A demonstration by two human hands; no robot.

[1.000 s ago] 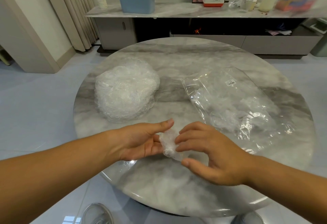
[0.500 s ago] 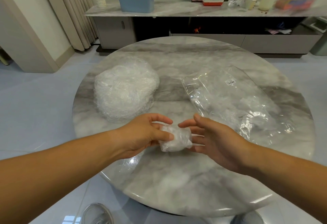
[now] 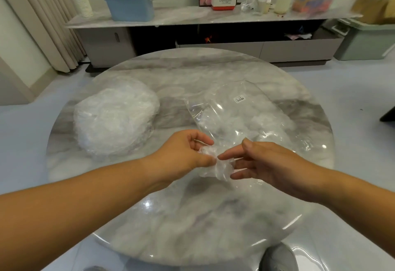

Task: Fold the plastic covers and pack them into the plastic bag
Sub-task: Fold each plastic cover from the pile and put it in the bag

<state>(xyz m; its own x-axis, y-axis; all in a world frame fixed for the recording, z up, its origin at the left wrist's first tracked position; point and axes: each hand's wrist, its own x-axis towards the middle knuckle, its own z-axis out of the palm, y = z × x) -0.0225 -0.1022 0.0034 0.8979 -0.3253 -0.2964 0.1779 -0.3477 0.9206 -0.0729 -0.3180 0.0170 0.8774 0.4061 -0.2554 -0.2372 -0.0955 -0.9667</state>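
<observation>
One folded cover (image 3: 218, 168) is betw. my hands, just above the surface (image 3: 192, 217). Left hand (image 3: 183, 153) pinches it w/ thumb + curled fingers; right hand (image 3: 263, 163) is straight-fingered, tips touching it. Best to pinch tight so it can't spring open, then slide it into the plastic bag (image 3: 245, 116) at 1 o'clock. Unfolded pile (image 3: 115, 118) lies at 10.

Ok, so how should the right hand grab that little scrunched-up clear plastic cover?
Pinch the small scrunched clear plastic cover at its free lower-right end, coming from the right. The left hand pinches its upper-left part, and the bundle bulges toward the open right hand, so that side is probably easiest.
</observation>
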